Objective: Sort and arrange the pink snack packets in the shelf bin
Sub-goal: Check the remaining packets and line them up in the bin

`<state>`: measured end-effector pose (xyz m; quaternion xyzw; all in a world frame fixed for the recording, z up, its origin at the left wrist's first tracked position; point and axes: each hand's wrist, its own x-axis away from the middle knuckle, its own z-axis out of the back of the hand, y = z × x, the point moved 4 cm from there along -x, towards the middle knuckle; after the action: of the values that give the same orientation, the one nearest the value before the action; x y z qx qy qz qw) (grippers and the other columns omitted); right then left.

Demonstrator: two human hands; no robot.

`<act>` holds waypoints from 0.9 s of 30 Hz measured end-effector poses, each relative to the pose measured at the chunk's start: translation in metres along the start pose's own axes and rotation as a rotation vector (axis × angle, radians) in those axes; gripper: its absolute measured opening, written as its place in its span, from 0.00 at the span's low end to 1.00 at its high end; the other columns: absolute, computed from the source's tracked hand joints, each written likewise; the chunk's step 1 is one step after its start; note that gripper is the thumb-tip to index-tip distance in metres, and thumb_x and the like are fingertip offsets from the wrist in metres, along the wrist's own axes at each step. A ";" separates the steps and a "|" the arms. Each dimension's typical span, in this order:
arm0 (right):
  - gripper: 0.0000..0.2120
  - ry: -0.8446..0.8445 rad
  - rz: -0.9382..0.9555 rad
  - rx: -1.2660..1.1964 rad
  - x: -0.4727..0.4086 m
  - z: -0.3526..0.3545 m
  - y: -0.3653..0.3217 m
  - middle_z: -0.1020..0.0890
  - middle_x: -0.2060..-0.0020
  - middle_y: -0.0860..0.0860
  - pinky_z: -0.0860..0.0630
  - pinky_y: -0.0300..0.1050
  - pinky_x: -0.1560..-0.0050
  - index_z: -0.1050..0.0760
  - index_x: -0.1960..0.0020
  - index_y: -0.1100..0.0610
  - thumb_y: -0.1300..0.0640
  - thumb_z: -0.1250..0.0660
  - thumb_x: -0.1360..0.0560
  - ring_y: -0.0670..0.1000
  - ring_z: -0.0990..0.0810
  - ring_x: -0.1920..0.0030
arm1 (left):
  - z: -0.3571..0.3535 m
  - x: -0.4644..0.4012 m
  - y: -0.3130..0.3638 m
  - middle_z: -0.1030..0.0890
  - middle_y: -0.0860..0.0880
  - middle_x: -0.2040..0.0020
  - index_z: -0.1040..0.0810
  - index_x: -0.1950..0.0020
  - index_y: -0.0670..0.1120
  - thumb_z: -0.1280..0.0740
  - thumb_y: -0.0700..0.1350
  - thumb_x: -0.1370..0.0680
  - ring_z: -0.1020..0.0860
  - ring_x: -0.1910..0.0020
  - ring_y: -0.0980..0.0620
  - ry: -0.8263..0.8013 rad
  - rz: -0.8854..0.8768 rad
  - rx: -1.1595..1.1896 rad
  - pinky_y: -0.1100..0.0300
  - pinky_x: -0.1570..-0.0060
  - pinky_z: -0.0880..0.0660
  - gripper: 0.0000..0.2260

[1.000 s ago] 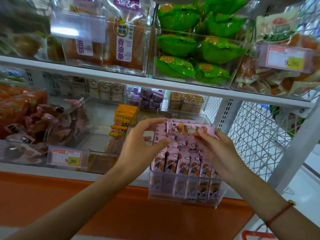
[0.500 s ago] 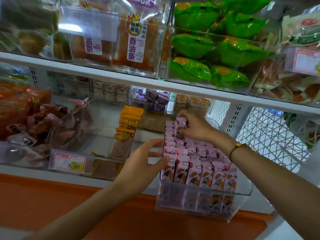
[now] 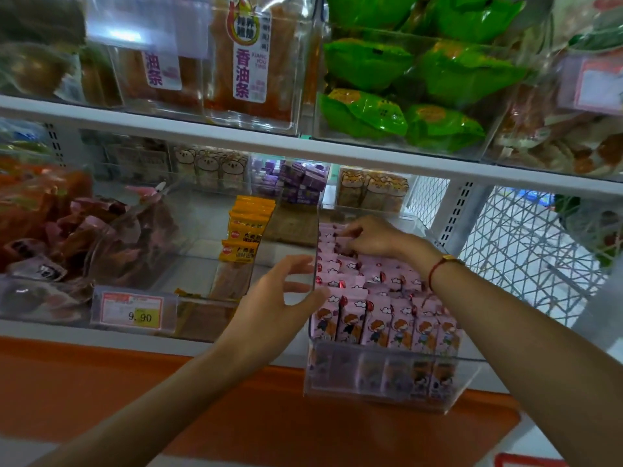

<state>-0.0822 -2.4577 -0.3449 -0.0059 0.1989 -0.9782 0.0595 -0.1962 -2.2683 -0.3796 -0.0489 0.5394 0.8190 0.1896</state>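
Readable text: price tag + snack label

Price tag [image 3: 132, 312] on clear bin front, lower shelf: "9.90". Upper-shelf snack pack [image 3: 250, 62] label: "香油条", small "XIANG YOU TIAO"; neighbour pack [image 3: 155, 67] shows "油条".

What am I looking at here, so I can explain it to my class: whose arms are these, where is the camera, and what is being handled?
There is no machine here. A person wears a camera on the head, looking forward and down, so the arms are their own. The clear bin, pulled partly out from a shop shelf, holds rows of pink snack packets standing upright. The right hand reaches to the back rows and its fingers pinch a packet there. The left hand rests with fairly straight fingers against the bin's left wall. Nearby bins hold orange packets and green bags, and a price tag reads 9.90.
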 end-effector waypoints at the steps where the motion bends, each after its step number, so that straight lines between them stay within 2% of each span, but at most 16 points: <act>1: 0.19 0.020 -0.008 -0.030 0.009 0.006 -0.002 0.25 0.36 0.54 0.32 0.40 0.48 0.28 0.33 0.56 0.58 0.34 0.24 0.49 0.27 0.44 | 0.003 -0.001 0.002 0.27 0.65 0.40 0.33 0.31 0.57 0.33 0.56 0.25 0.27 0.41 0.65 0.027 0.000 -0.008 0.61 0.41 0.28 0.23; 4: 0.18 0.204 0.052 -0.048 0.055 0.018 -0.005 0.25 0.37 0.53 0.32 0.40 0.47 0.29 0.33 0.54 0.59 0.36 0.23 0.46 0.29 0.45 | 0.013 -0.012 0.020 0.27 0.63 0.43 0.30 0.33 0.55 0.34 0.52 0.23 0.27 0.44 0.64 0.126 -0.096 -0.124 0.62 0.45 0.26 0.18; 7: 0.16 0.317 0.143 -0.006 0.111 0.008 -0.006 0.26 0.35 0.51 0.29 0.45 0.41 0.27 0.35 0.52 0.55 0.37 0.22 0.49 0.25 0.41 | 0.010 -0.036 0.043 0.24 0.62 0.47 0.25 0.39 0.54 0.33 0.45 0.22 0.25 0.50 0.64 0.099 -0.243 -0.279 0.67 0.50 0.26 0.13; 9: 0.20 0.274 0.154 0.104 0.132 -0.007 -0.005 0.29 0.31 0.52 0.29 0.49 0.36 0.31 0.31 0.51 0.50 0.40 0.21 0.51 0.27 0.36 | -0.004 -0.056 0.053 0.23 0.57 0.47 0.23 0.40 0.51 0.34 0.43 0.22 0.25 0.51 0.61 -0.015 -0.320 -0.460 0.69 0.53 0.28 0.12; 11: 0.24 0.156 0.109 0.213 0.140 -0.024 0.002 0.40 0.25 0.50 0.40 0.53 0.28 0.42 0.25 0.48 0.44 0.46 0.20 0.52 0.39 0.27 | -0.023 -0.074 0.055 0.21 0.52 0.42 0.24 0.38 0.49 0.35 0.43 0.22 0.24 0.48 0.57 -0.167 -0.344 -0.648 0.64 0.52 0.26 0.13; 13: 0.25 0.119 0.076 0.231 0.141 -0.032 0.009 0.48 0.23 0.47 0.52 0.53 0.24 0.48 0.24 0.44 0.41 0.52 0.19 0.50 0.49 0.24 | -0.038 -0.088 0.053 0.22 0.48 0.39 0.24 0.37 0.48 0.36 0.44 0.21 0.24 0.44 0.51 -0.255 -0.324 -0.833 0.55 0.47 0.24 0.13; 15: 0.25 0.152 0.082 0.201 0.141 -0.034 0.012 0.48 0.23 0.46 0.55 0.52 0.25 0.47 0.24 0.44 0.40 0.53 0.20 0.49 0.50 0.24 | -0.047 -0.096 0.050 0.22 0.46 0.40 0.23 0.39 0.47 0.37 0.46 0.21 0.24 0.44 0.48 -0.293 -0.331 -0.986 0.51 0.44 0.25 0.12; 19: 0.24 0.179 0.098 0.186 0.140 -0.036 0.015 0.47 0.23 0.45 0.56 0.51 0.26 0.44 0.25 0.43 0.40 0.53 0.20 0.48 0.49 0.24 | -0.056 -0.102 0.049 0.21 0.45 0.44 0.22 0.41 0.45 0.37 0.47 0.20 0.23 0.45 0.46 -0.313 -0.317 -1.195 0.49 0.44 0.26 0.11; 23: 0.23 0.188 0.101 0.187 0.139 -0.036 0.015 0.46 0.23 0.45 0.58 0.49 0.27 0.43 0.26 0.43 0.40 0.52 0.20 0.48 0.49 0.24 | -0.051 -0.103 0.056 0.20 0.46 0.46 0.21 0.45 0.44 0.38 0.46 0.20 0.21 0.49 0.47 -0.154 -0.285 -1.066 0.54 0.51 0.24 0.09; 27: 0.24 0.169 0.101 0.193 0.139 -0.036 0.015 0.47 0.23 0.45 0.59 0.48 0.28 0.44 0.25 0.43 0.40 0.53 0.20 0.48 0.51 0.24 | -0.026 -0.092 0.062 0.19 0.50 0.48 0.23 0.46 0.47 0.38 0.48 0.19 0.22 0.54 0.52 0.088 -0.245 -0.635 0.58 0.55 0.24 0.07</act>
<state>-0.2201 -2.4740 -0.3860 0.0922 0.1085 -0.9855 0.0922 -0.1366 -2.3371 -0.3108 -0.2052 0.2555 0.9142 0.2385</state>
